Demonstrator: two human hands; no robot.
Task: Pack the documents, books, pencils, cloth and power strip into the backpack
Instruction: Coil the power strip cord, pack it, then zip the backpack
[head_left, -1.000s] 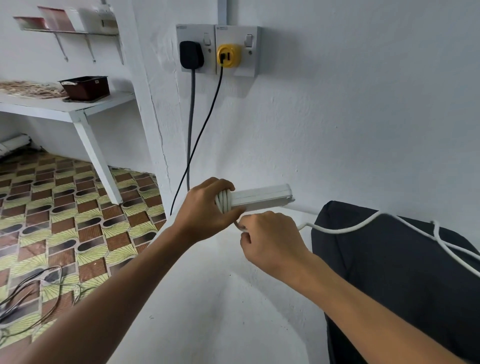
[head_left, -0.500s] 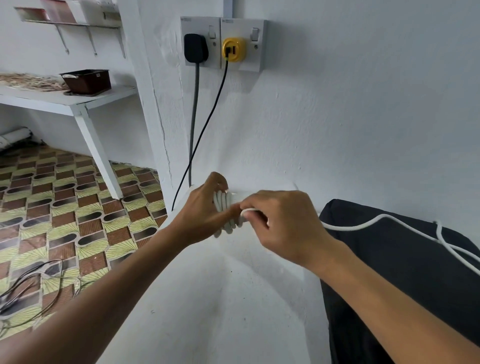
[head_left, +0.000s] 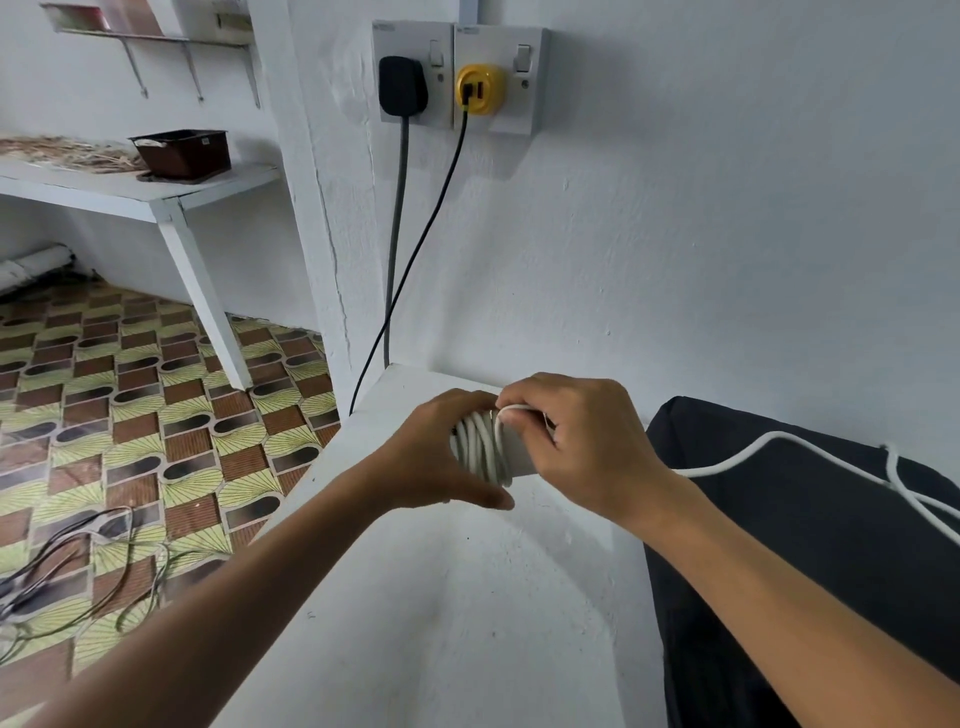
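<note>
White painted walls meet at a projecting corner, and a white ledge (head_left: 415, 597) runs from that corner toward the near edge. On the far wall, two switched sockets carry a black plug (head_left: 403, 85) and a yellow adapter (head_left: 479, 89), each with a dark lead hanging down past the ledge. To the left lies a patterned tile floor (head_left: 130, 415) with loose dark wires (head_left: 67, 571) near the lower left. Farther left, a white table (head_left: 140, 192) bears a brown tray (head_left: 182, 152).

Above the ledge, at centre, the left hand (head_left: 431, 457) grips the power strip (head_left: 519, 452), fingers curled over its top and thumb under it. White cord (head_left: 480, 447) is coiled in several turns around the strip beside this hand. The right hand (head_left: 587, 441) covers the strip's right portion, fingers curled and pinching a loop of the cord against it. From under the right wrist the remaining cord trails right across a dark backpack (head_left: 805, 545), which rests on the ledge at right.
</note>
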